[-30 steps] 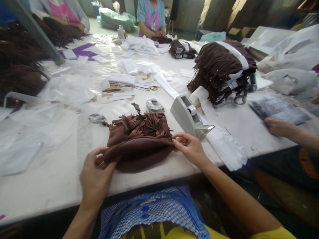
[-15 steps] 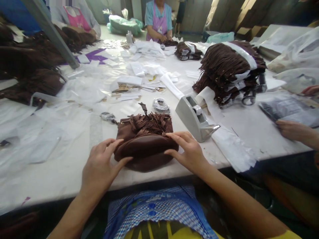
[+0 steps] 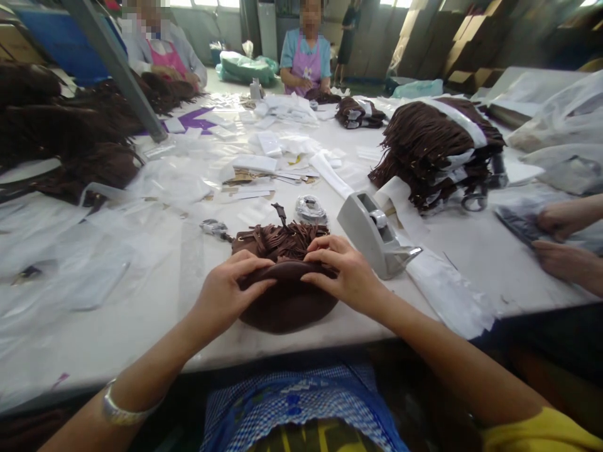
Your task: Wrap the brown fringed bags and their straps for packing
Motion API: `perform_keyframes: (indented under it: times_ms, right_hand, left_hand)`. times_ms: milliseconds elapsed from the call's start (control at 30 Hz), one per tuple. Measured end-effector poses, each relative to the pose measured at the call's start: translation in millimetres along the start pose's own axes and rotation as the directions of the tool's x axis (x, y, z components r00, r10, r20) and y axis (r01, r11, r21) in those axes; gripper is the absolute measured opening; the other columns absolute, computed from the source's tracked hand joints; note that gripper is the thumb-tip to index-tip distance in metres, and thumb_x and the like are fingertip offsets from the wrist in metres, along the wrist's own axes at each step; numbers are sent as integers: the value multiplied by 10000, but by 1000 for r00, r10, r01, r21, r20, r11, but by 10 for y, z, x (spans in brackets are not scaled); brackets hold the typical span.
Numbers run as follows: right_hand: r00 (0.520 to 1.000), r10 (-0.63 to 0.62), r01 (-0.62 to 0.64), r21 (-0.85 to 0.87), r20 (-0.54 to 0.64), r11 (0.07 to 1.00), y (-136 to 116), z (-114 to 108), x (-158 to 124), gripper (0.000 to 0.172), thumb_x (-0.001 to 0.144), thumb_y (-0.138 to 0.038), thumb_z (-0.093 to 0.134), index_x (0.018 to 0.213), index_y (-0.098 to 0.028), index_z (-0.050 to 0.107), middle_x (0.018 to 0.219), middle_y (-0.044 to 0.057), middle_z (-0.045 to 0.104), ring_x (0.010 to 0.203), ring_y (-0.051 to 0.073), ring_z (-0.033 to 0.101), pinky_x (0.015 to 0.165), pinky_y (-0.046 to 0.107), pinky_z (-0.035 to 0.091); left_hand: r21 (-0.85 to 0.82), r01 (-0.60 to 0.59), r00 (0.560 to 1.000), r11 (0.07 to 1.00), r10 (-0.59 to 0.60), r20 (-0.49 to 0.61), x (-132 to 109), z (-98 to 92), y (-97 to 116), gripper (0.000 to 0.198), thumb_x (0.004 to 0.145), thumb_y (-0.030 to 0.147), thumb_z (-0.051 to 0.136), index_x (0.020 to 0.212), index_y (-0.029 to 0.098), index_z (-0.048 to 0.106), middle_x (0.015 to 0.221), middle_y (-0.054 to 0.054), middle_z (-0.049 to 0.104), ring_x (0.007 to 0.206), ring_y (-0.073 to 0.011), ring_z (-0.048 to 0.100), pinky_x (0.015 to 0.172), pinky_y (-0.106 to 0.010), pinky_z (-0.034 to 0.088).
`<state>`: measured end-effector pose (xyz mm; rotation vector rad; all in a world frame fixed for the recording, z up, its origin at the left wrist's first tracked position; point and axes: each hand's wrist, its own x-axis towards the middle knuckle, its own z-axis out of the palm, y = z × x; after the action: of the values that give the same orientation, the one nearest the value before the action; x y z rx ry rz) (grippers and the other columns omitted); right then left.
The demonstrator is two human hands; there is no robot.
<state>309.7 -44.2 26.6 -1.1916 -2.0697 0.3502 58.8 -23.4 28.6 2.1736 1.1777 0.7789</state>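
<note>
A dark brown fringed handbag lies at the table's front edge, its smooth oval base facing me. My left hand pinches the upper rim of that base from the left, thumb below and fingers above. From the right, my right hand grips the same rim in the same way. Behind the hands show the bag's fringe and a small dark tag standing up. A wrapped clip-like piece is joined at the bag's left corner. Just beyond lies a coil in clear wrap.
A grey tape dispenser stands right of the bag, beside white paper sheets. Stacked fringed bags sit farther right. Another person's hands work at the right edge. Clear plastic bags cover the left; a metal post rises there.
Both hands have moved closer together along the bag's base rim, which now tilts up more toward me. At the right, a second hand of the other person has come into view.
</note>
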Motion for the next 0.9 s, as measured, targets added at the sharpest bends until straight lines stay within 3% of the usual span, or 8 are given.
perform_keyframes:
  times_ms: [133, 267, 400, 500, 700, 800, 900]
  right_hand:
    - [994, -60, 50, 97, 97, 994, 38, 50, 39, 105, 870, -165, 631, 954, -225, 610, 1048, 47, 582, 975, 171, 591, 855, 290, 515]
    - [982, -108, 99, 63, 153, 993, 77, 63, 22, 169, 859, -130, 619, 984, -231, 566, 1098, 48, 572, 1027, 180, 566, 890, 296, 499]
    - [979, -65, 78, -61, 192, 995, 136, 90, -73, 333, 794, -182, 713, 1073, -230, 538, 1168, 75, 581, 1091, 243, 539, 927, 381, 490]
    - [974, -29, 52, -97, 224, 994, 213, 173, -184, 299, 816, -126, 646, 1073, -235, 539, 1147, 75, 592, 1063, 234, 548, 874, 356, 503]
    - [925, -265, 314, -155, 271, 937, 413, 342, -359, 174, 944, -118, 469, 926, -223, 607, 1027, 54, 632, 914, 184, 554, 790, 284, 477]
    - [911, -326, 377, -194, 252, 906, 451, 365, -387, 202, 980, -160, 441, 926, -214, 628, 1031, 60, 641, 891, 180, 543, 794, 290, 467]
    - [908, -348, 401, -236, 234, 885, 450, 383, -388, 200, 986, -178, 449, 919, -202, 636, 1034, 61, 646, 875, 180, 535, 782, 290, 457]
  left_hand:
    - [108, -93, 996, 990, 94, 3, 53, 34, 22, 285, 835, 272, 621, 1117, 252, 648, 973, -31, 647, 893, -186, 626, 769, -301, 517]
    - [216, -216, 976, 952, 217, 18, 77, 59, -6, 249, 837, 221, 607, 1082, 260, 625, 1014, -32, 628, 985, -201, 595, 861, -318, 495]
    - [300, -114, 993, 947, 109, 32, -68, 128, -135, 404, 777, 209, 652, 1167, 257, 558, 1076, -38, 613, 1038, -239, 570, 883, -353, 485]
    - [288, -32, 999, 957, 40, -22, -251, 219, -303, 346, 785, 137, 599, 1116, 232, 570, 1026, -42, 614, 984, -228, 574, 840, -336, 486]
    - [338, -267, 964, 902, 253, 86, -440, 280, -587, 319, 813, 21, 468, 1030, 204, 613, 869, -42, 645, 821, -208, 546, 720, -310, 467]
    - [376, -276, 961, 885, 242, 134, -455, 197, -493, 403, 778, 19, 500, 1121, 201, 607, 975, -57, 662, 875, -215, 564, 769, -328, 480]
    - [401, -261, 965, 878, 240, 101, -492, 146, -241, 470, 786, 137, 622, 1249, 207, 577, 1153, -84, 635, 1036, -249, 567, 909, -380, 470]
